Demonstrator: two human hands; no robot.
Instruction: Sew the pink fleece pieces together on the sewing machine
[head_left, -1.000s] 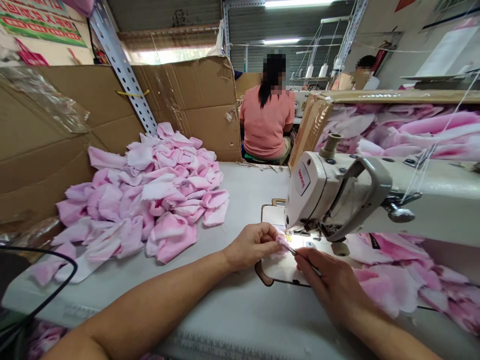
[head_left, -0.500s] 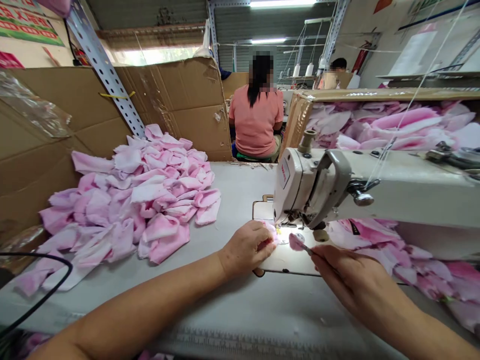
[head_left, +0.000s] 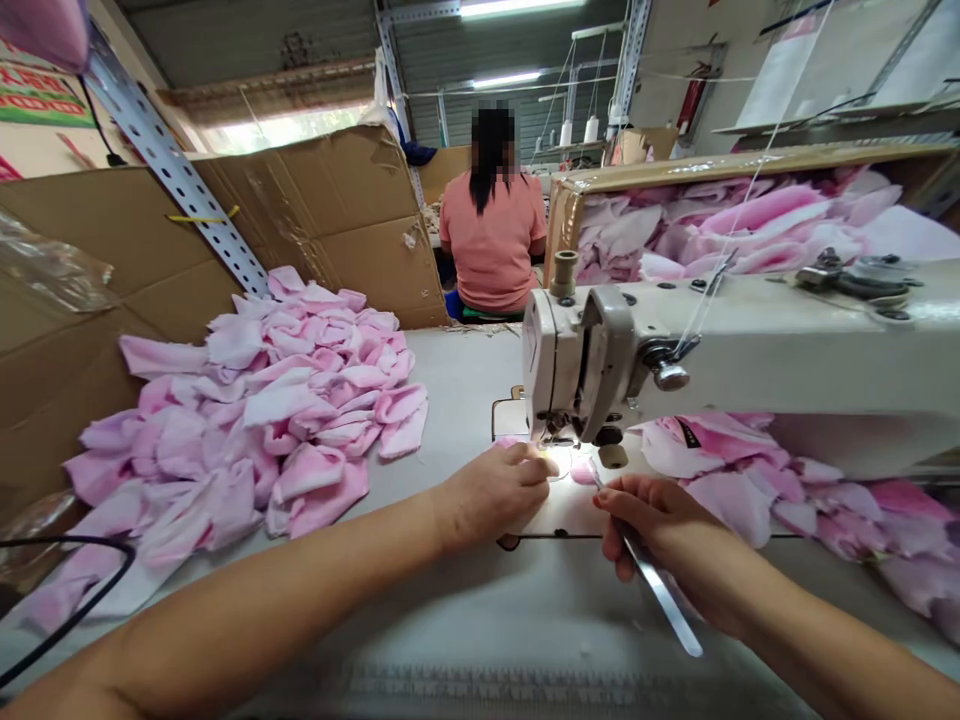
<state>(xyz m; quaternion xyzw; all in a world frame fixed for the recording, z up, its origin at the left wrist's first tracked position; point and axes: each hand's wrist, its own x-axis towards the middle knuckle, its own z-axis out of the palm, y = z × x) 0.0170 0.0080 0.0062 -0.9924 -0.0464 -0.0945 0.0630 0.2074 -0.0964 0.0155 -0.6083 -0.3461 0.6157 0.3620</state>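
My left hand [head_left: 495,495] is closed at the left of the sewing machine's needle area. Its fingers are curled on a pink fabric piece [head_left: 511,441], mostly hidden under them. In my right hand [head_left: 652,515] I grip metal tweezers [head_left: 664,595], their flat end sticking out toward me below the palm. The tweezers' tip touches a small pink fabric scrap [head_left: 581,472] on the lit machine bed, just right of the needle. Over both hands reaches the head of the white sewing machine [head_left: 570,360].
A large heap of pink and white fabric pieces [head_left: 300,400] covers the table's left side, against a cardboard wall [head_left: 337,220]. More pink pieces [head_left: 750,480] lie under the machine arm. A stuffed cardboard box [head_left: 564,225] stands behind. A person [head_left: 491,240] sits ahead, back turned.
My right hand has turned, so the tweezers' flat end now shows. The pink scrap at their tip is lower and nearer the needle. The camera view has shifted right.
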